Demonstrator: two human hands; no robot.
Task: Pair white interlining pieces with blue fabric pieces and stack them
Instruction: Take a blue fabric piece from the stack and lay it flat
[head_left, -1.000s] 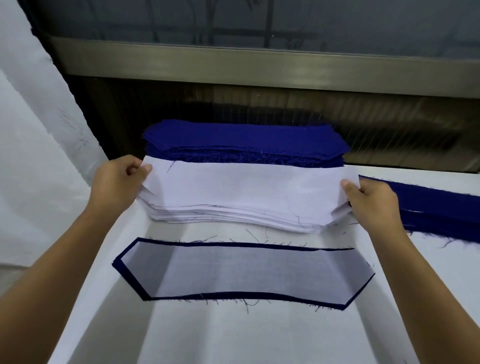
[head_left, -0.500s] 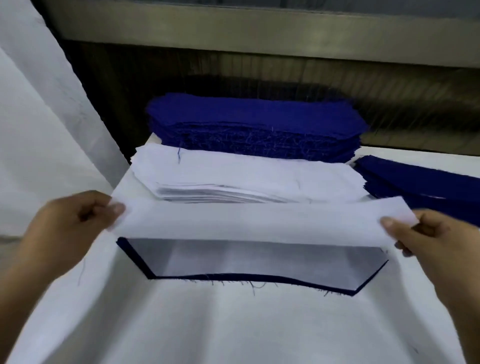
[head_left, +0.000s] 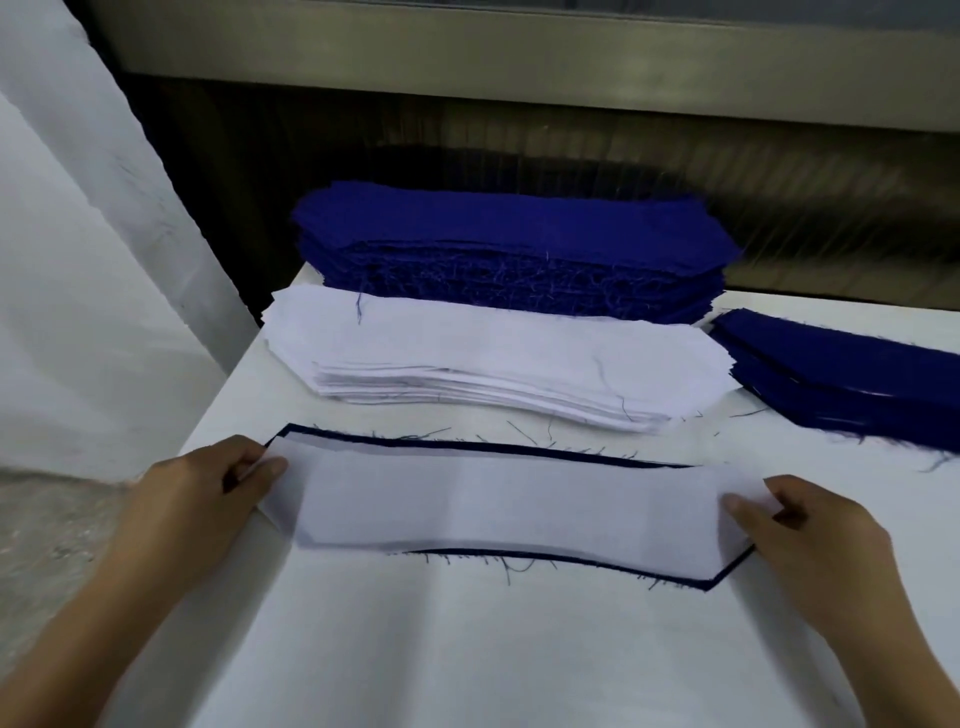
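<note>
A white interlining piece (head_left: 498, 506) stretches between my hands over the near part of the table. My left hand (head_left: 208, 499) pinches its left end and my right hand (head_left: 800, 535) pinches its right end. Beneath it lies a paired piece whose dark blue edge (head_left: 597, 458) shows along the far side and at the near right corner. The stack of white interlining (head_left: 493, 358) sits behind it. A tall stack of blue fabric pieces (head_left: 514, 244) stands at the back.
A lower pile of blue pieces (head_left: 852, 379) lies at the right. The white table (head_left: 467, 649) ends at its left edge beside a white fabric drape (head_left: 78, 260). A dark machine opening and metal rail (head_left: 519, 67) run behind the stacks.
Both hands lifted one white piece off the interlining stack and brought it toward me, down over the blue-edged piece on the table.
</note>
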